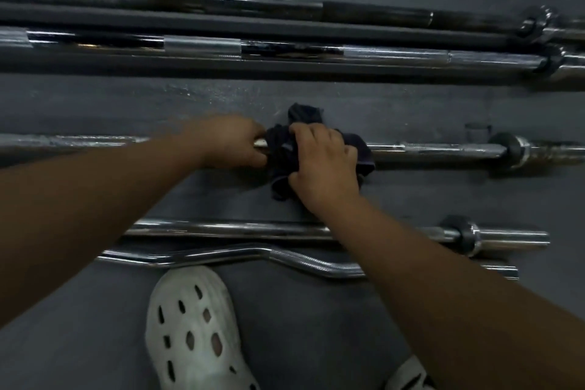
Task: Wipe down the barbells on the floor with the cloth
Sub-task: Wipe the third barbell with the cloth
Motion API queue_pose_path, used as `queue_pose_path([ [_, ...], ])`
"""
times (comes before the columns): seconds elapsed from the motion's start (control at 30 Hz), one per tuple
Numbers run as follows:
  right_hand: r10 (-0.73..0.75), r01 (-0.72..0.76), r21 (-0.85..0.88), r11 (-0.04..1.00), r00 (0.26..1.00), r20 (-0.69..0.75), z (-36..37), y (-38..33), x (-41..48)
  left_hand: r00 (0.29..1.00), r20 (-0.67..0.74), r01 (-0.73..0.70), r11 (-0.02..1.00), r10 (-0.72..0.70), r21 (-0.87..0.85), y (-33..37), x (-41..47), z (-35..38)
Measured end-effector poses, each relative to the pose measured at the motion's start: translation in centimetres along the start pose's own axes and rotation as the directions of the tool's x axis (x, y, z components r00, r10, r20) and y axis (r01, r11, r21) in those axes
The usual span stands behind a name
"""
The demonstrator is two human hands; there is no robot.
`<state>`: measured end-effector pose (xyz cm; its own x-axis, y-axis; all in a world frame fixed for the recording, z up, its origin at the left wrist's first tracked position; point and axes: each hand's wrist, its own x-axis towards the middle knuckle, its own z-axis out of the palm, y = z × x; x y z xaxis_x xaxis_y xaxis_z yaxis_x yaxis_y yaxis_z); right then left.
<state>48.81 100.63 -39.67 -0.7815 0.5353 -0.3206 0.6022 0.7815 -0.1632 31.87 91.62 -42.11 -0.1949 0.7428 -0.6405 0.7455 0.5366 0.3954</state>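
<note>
A chrome barbell (437, 150) lies left to right across the middle of the dark floor. A dark cloth (281, 149) is bunched around its shaft near the centre. My right hand (323, 161) grips the cloth over the bar, fingers curled around it. Just left of the cloth, my left hand (231, 142) grips the bare shaft. Two long barbells (202, 46) lie side by side farther away. Nearer to me lie a short straight bar (253, 228) and a curl bar (285, 255).
The floor (126, 104) is dark grey rubber. My white perforated clog (193, 329) stands just below the curl bar, and the second clog (408, 374) shows at the bottom edge. Bar collars (512, 149) sit at the right ends.
</note>
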Motion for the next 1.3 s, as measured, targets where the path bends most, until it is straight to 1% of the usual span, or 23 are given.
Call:
queue_pose_path([
  [0.03, -0.005, 0.005, -0.001, 1.0, 1.0, 0.013, 0.0, -0.1, 0.0, 0.997, -0.078, -0.002, 0.998, 0.007, 0.066, 0.0, -0.6, 0.4],
  [0.1, -0.001, 0.001, 0.004, 1.0, 0.998, 0.058, -0.2, -0.3, -0.2, 0.982, -0.186, 0.029, 0.986, 0.002, 0.167, 0.2, -1.5, 1.0],
  [0.2, -0.024, 0.022, 0.016, 1.0, 0.99, 0.137, -1.0, 0.3, -0.3, 0.964, -0.263, 0.033, 0.973, 0.029, 0.226, 0.3, -1.8, 1.4],
  [0.27, -0.053, 0.053, 0.002, 0.999, 0.984, 0.17, -1.3, 0.4, -0.6, 0.96, -0.276, 0.029, 0.971, 0.038, 0.235, 0.3, -1.9, 1.6],
  [0.47, -0.104, 0.109, -0.018, 0.994, 0.976, 0.194, -2.0, 0.8, -1.2, 0.951, -0.306, 0.032, 0.968, 0.048, 0.25, 0.3, -2.2, 2.1],
  [0.67, -0.13, 0.14, -0.026, 0.99, 0.962, 0.239, -2.0, 1.2, -1.6, 0.96, -0.277, 0.034, 0.968, 0.037, 0.247, 0.1, -2.2, 2.3],
  [0.77, -0.131, 0.141, -0.019, 0.99, 0.958, 0.257, -2.1, 1.4, -1.8, 0.956, -0.288, 0.019, 0.971, 0.051, 0.237, 0.1, -2.3, 2.5],
  [0.9, -0.098, 0.11, -0.048, 0.993, 0.973, 0.211, -1.9, 0.7, -2.0, 0.96, -0.274, 0.006, 0.978, 0.052, 0.207, 0.1, -2.3, 2.4],
  [0.97, -0.062, 0.076, -0.065, 0.995, 0.979, 0.196, -1.6, 0.3, -2.1, 0.958, -0.28, 0.003, 0.969, 0.068, 0.247, 0.2, -2.4, 2.3],
  [1.0, -0.052, 0.066, -0.073, 0.995, 0.981, 0.185, -1.4, 0.2, -2.0, 0.935, -0.336, -0.021, 0.961, 0.117, 0.277, 0.4, -2.6, 2.6],
  [1.07, -0.039, 0.054, -0.089, 0.995, 0.986, 0.164, -1.1, -0.1, -1.6, 0.835, -0.502, -0.067, 0.947, 0.225, 0.314, 0.7, -2.8, 4.1],
  [1.1, -0.031, 0.048, -0.102, 0.994, 0.987, 0.16, -0.9, -0.2, -1.5, 0.794, -0.562, -0.056, 0.949, 0.232, 0.312, 1.1, -3.0, 4.8],
  [1.13, -0.023, 0.041, -0.111, 0.993, 0.987, 0.156, -0.8, -0.4, -1.3, 0.791, -0.579, -0.023, 0.955, 0.199, 0.297, 1.5, -3.1, 5.2],
  [1.17, -0.022, 0.037, -0.11, 0.993, 0.99, 0.139, -0.6, -0.6, -1.3, 0.831, -0.538, 0.011, 0.962, 0.143, 0.272, 1.9, -3.0, 5.0],
  [1.2, -0.026, 0.038, -0.104, 0.994, 0.994, 0.111, -0.4, -0.6, -1.2, 0.893, -0.445, 0.048, 0.968, 0.069, 0.246, 2.1, -2.5, 4.1],
  [1.23, -0.041, 0.05, -0.104, 0.993, 0.995, 0.091, -0.3, -0.3, -1.2, 0.951, -0.309, 0.07, 0.977, -0.004, 0.203, 2.2, -1.8, 2.9],
  [1.27, -0.067, 0.076, -0.113, 0.991, 0.995, 0.08, -0.3, 0.3, -1.1, 0.989, -0.132, 0.075, 0.991, -0.06, 0.108, 2.1, -1.0, 1.4],
  [1.3, -0.096, 0.104, -0.12, 0.987, 0.993, 0.072, -0.5, 1.3, -1.0, 0.995, 0.058, 0.086, 0.996, -0.086, 0.004, 1.9, -0.2, -0.2],
])
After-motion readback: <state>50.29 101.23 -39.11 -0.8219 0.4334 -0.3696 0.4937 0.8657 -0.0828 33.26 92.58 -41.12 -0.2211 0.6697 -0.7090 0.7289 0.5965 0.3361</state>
